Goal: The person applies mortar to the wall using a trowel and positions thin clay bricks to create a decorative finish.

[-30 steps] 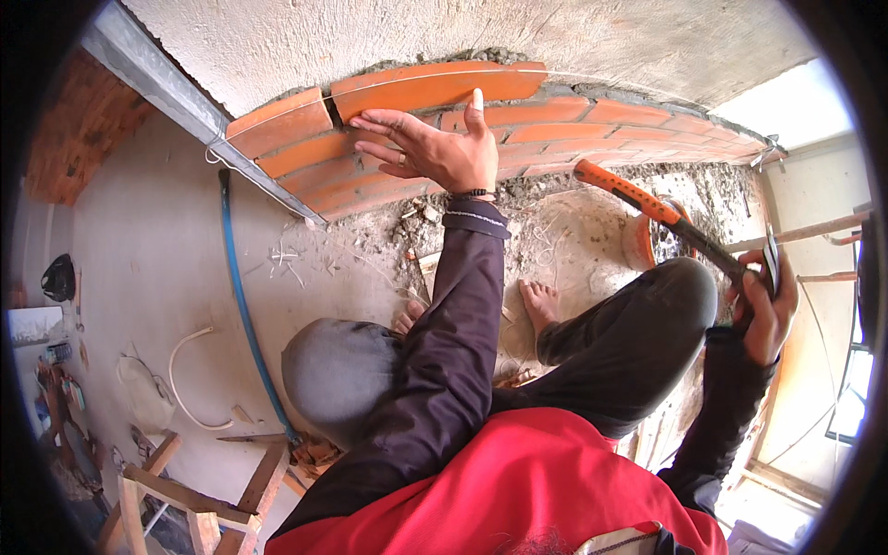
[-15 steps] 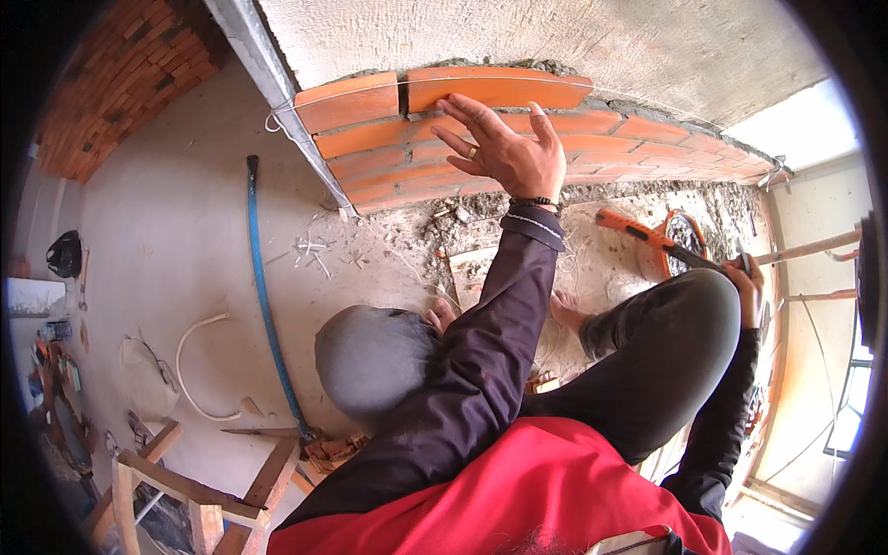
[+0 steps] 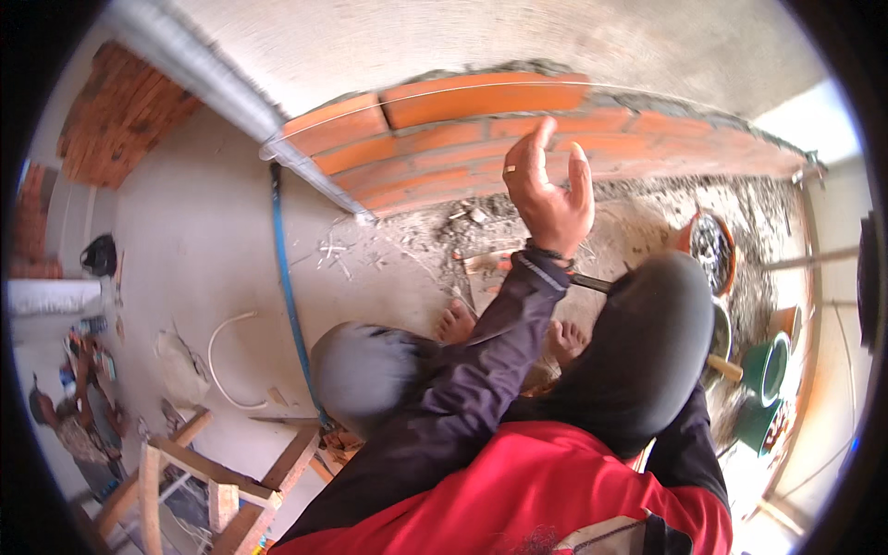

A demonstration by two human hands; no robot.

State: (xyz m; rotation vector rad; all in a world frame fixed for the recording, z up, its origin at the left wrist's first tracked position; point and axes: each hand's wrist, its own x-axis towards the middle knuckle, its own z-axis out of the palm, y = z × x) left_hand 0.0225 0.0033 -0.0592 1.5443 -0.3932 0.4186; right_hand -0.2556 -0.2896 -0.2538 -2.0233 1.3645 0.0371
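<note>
My left hand (image 3: 552, 199) is held up in front of a low orange brick wall (image 3: 444, 139), fingers curved and thumb apart, with nothing in it. The topmost brick (image 3: 486, 98) lies along a white string line (image 3: 462, 87), beside another brick (image 3: 335, 126); the hand is apart from both. My right forearm (image 3: 686, 439) runs behind my right knee, which hides that hand. A dark bar (image 3: 590, 282) sticks out from behind the knee toward my left wrist; its other end is hidden. On the knee's right side shows a wooden handle (image 3: 725, 368).
At right stand an orange-rimmed bucket (image 3: 710, 254) and green buckets (image 3: 766, 370). A metal post (image 3: 240, 106) meets the wall's left end. A blue hose-like strip (image 3: 289, 296) lies on the floor. A wooden frame (image 3: 208, 476) stands lower left; another person (image 3: 85, 425) is at far left.
My left hand has come off the top brick and drawn back to the right. My right hand, which held an orange-and-black tool, has gone out of sight behind the knee.
</note>
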